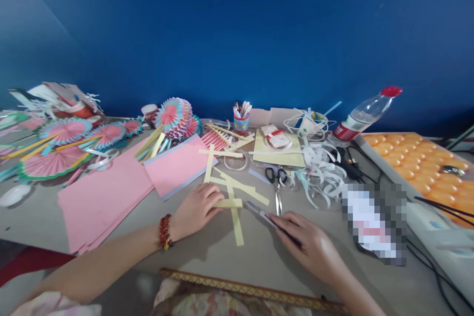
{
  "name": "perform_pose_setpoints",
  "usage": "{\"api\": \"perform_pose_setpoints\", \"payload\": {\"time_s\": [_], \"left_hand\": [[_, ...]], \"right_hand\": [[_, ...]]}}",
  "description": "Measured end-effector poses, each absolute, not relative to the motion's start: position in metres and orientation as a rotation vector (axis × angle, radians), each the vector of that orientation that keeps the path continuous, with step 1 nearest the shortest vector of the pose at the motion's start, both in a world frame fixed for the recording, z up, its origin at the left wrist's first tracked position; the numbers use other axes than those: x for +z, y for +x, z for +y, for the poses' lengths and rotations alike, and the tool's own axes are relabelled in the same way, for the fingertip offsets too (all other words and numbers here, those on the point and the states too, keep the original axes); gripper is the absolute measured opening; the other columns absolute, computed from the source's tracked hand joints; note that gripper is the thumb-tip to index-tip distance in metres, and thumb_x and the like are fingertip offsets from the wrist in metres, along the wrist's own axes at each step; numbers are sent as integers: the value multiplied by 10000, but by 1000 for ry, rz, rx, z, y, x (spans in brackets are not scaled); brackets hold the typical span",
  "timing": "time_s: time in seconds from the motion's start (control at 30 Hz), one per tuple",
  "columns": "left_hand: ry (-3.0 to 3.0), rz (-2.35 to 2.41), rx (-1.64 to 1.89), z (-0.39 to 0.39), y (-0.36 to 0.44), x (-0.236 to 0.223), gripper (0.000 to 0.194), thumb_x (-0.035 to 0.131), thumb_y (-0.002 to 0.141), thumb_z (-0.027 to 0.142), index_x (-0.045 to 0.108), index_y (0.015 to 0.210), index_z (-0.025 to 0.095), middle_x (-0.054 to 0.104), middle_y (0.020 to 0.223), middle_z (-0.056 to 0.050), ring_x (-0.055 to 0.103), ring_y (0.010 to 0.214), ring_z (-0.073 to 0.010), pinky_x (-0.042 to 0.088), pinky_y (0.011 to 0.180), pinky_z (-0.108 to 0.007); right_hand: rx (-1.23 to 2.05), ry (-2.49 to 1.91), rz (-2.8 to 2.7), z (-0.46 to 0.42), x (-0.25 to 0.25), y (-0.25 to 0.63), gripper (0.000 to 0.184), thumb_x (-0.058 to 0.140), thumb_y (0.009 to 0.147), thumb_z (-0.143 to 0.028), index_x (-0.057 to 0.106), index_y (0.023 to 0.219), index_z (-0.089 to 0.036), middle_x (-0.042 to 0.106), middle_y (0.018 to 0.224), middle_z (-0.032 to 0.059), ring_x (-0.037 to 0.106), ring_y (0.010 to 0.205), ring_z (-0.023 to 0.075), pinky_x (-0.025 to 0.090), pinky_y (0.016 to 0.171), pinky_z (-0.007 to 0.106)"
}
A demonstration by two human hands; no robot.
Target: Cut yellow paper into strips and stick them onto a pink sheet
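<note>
My left hand (pixel 195 210), with a red beaded bracelet at the wrist, is closed on one end of a folded pale yellow paper strip (pixel 232 203). Another yellow strip (pixel 237 229) lies crosswise under it on the table. In my right hand (pixel 311 242) is a utility knife (pixel 267 217), its blade tip a little right of the strip's free end. Black-handled scissors (pixel 277 190) lie just beyond the knife. More loose yellow strips (pixel 242 186) are scattered past my left hand.
Pink paper sheets (pixel 111 192) and folded paper fans (pixel 66 131) cover the left side. A pen cup (pixel 241 122) stands at the back. To the right are curled white strips (pixel 322 177), a plastic bottle (pixel 357 118), an orange padded mat (pixel 418 168) and black cables.
</note>
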State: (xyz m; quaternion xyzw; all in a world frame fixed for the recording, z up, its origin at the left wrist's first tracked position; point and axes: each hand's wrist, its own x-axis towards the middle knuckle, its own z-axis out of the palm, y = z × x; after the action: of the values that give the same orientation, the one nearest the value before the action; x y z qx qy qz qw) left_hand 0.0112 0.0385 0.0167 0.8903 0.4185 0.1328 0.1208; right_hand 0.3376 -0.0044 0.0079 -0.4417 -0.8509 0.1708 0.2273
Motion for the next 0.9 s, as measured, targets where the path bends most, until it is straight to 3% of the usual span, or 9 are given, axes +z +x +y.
{"api": "perform_pose_setpoints", "payload": {"time_s": [0.17, 0.7, 0.8, 0.9], "left_hand": [[2529, 1111, 523, 35, 12, 9, 115, 494, 1007, 245, 562, 1094, 213, 592, 1089, -53, 556, 1033, -213, 464, 913, -357], [2525, 1065, 554, 36, 14, 0, 124, 481, 1015, 264, 568, 1073, 198, 620, 1066, -64, 569, 1003, -221, 468, 906, -376], [2567, 1075, 518, 34, 14, 2, 207, 488, 1009, 307, 579, 1163, 203, 625, 1123, -79, 581, 1040, -231, 478, 926, -383], [2712, 939, 393, 32, 14, 7, 457, 499, 996, 418, 468, 1401, 210, 547, 1380, -115, 501, 1264, -277, 385, 1089, -453]], "right_hand": [[459, -1253, -2322, -6, 7, 338, 351, 416, 1001, -247, 639, 1270, -212, 648, 952, 94, 637, 779, 167, 513, 679, 253], [457, -1220, -2477, -9, 8, 324, 355, 401, 982, -176, 636, 1246, -205, 640, 971, 92, 629, 860, 188, 498, 725, 273], [473, -1224, -2510, -10, 9, 322, 341, 400, 988, -189, 654, 1215, -208, 634, 948, 88, 621, 856, 188, 499, 734, 275], [482, -1224, -2528, -11, 9, 321, 340, 392, 998, -204, 661, 1206, -208, 623, 924, 85, 611, 844, 186, 498, 720, 270]]}}
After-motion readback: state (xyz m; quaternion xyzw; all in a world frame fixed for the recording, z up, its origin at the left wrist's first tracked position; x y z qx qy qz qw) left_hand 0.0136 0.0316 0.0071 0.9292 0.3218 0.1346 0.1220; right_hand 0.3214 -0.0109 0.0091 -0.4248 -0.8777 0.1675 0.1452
